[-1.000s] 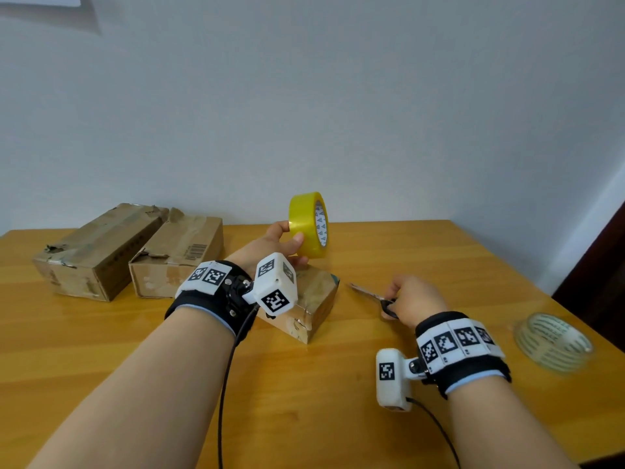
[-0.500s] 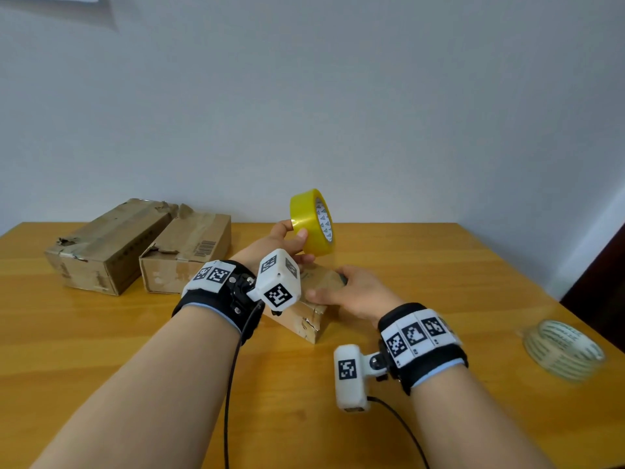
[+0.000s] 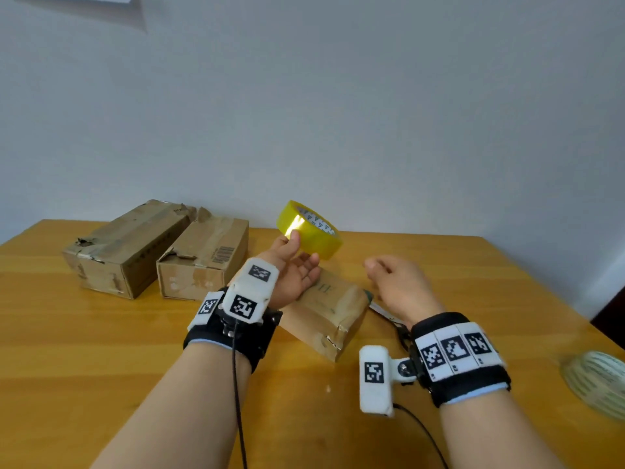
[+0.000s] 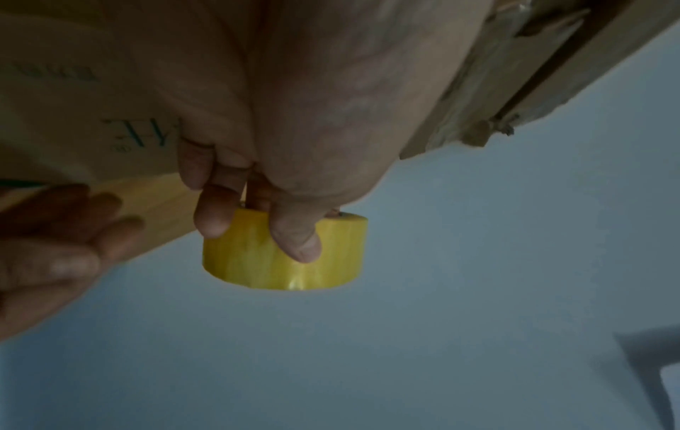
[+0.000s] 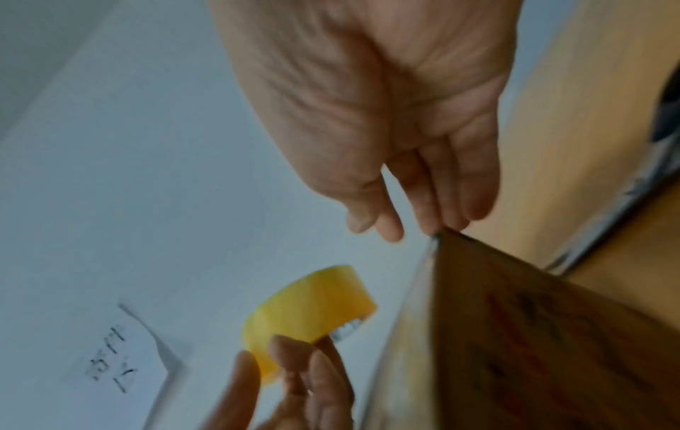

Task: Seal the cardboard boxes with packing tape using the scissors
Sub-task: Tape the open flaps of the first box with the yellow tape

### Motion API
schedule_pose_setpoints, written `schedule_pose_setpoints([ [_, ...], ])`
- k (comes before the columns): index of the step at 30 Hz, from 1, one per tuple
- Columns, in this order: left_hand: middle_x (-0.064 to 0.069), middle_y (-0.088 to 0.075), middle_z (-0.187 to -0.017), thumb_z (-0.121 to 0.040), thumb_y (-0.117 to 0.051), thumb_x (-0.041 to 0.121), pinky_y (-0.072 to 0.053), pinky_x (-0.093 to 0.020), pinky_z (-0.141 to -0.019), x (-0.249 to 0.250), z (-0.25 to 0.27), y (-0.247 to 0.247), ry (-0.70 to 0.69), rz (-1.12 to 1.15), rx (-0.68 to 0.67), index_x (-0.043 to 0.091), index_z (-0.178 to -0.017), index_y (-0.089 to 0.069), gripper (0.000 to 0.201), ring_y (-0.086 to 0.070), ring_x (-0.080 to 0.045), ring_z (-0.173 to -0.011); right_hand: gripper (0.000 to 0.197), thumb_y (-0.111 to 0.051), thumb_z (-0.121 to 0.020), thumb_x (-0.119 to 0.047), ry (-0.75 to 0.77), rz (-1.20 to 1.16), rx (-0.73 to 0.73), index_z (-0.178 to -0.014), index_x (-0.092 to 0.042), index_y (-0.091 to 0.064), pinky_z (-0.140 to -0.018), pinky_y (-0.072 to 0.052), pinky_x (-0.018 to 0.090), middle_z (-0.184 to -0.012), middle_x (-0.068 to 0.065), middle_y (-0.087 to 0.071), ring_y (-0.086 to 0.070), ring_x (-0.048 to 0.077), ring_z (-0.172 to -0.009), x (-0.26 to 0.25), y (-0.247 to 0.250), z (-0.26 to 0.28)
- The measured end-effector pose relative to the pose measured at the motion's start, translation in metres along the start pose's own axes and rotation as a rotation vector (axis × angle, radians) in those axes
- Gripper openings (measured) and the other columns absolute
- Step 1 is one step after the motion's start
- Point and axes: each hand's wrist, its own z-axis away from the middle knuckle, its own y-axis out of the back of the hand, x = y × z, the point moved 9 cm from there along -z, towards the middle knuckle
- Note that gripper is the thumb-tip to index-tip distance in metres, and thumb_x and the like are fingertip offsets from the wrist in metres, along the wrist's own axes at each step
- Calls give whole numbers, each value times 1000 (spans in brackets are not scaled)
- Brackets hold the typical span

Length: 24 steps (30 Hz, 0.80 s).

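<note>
Tape roll (image 3: pixel 309 233) pinched aloft in my left hand (image 3: pixel 293 269) above the small box (image 3: pixel 333 308) on the table (image 3: pixel 101 350), my right hand (image 3: pixel 397 286) open, reaching, I judge, for its free end.

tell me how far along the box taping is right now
Done: nothing clearly sealed; the two boxes at the back show torn, unsealed flaps. In hand: the left hand holds the yellow tape roll above the near box, while the right hand hovers open and empty beside it. The scissors lie on the table by the right wrist. Left: pulling tape, sticking it down, cutting, then the other boxes.
</note>
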Motion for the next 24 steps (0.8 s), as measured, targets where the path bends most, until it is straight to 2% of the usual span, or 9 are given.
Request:
schedule_pose_setpoints([
  [3, -4, -54, -87, -97, -54, 32, -59, -34, -72, 0, -4, 13, 1, 135, -9, 25, -91, -54, 10, -63, -15, -66, 13, -57, -101, -32, 124, -206, 88, -96, -32, -69, -91, -56, 41, -100, -8, -72, -67, 14, -97, -30, 10, 0],
  [5, -4, -53, -84, -95, -54, 33, -59, -34, -76, 0, -4, 13, -34, 169, -48, 24, -90, -51, 10, -66, -15, -67, 10, -62, -98, -30, 133, -290, 31, -92, -30, -70, -88, -58, 40, -97, -4, -74, -70, 17, -96, -43, -3, -2],
  [7, -4, -53, -85, -94, -53, 32, -58, -33, -77, 1, -3, 11, -91, 152, -99, 26, -96, -52, 7, -67, -15, -70, 10, -62, -99, -23, 113, -410, -16, -98, -27, -71, -82, -59, 35, -100, -1, -75, -71, 19, -100, -49, -18, -4],
  [9, -4, -56, -88, -88, -55, 32, -58, -31, -76, 4, -4, 8, -152, 106, -143, 28, -108, -52, 21, -68, -15, -75, 20, -62, -99, -19, 114, -533, -25, -115, -29, -68, -77, -58, 27, -105, 2, -73, -72, 17, -102, -52, -26, -7],
  [12, -3, -62, -100, -87, -58, 30, -54, -29, -78, 15, -5, -1, -237, -32, -212, 31, -121, -47, 36, -68, -15, -82, 44, -62, -99, -18, 168, -534, -13, -138, -39, -55, -80, -59, 26, -102, 2, -69, -69, 13, -98, -54, -28, -14],
  [14, -1, -66, -109, -90, -59, 27, -48, -29, -82, 21, -6, -7, -263, -109, -226, 32, -127, -44, 40, -68, -14, -85, 53, -62, -99, -14, 218, -534, -28, -141, -43, -51, -82, -59, 27, -95, -3, -67, -68, 11, -92, -58, -28, -15],
  [18, 1, -70, -109, -86, -56, 28, -42, -29, -84, 25, -2, -14, -258, -174, -226, 30, -136, -43, 51, -68, -14, -84, 58, -69, -92, -6, 309, -500, -56, -136, -42, -57, -84, -58, 28, -97, 0, -65, -66, 13, -87, -65, -25, -19],
  [21, 3, -70, -102, -86, -54, 32, -41, -29, -82, 25, 3, -16, -196, -157, -223, 31, -128, -48, 42, -66, -12, -79, 63, -79, -83, -9, 362, -420, -153, -134, -40, -58, -90, -55, 31, -99, -1, -60, -60, 10, -87, -66, -22, -20],
  [24, 4, -59, -92, -87, -53, 35, -42, -29, -78, 23, 5, -18, -112, -38, -212, 30, -103, -51, 16, -65, -11, -73, 72, -87, -74, -16, 404, -283, -133, -132, -46, -56, -88, -51, 28, -99, -8, -57, -58, 7, -89, -65, -15, -20],
])
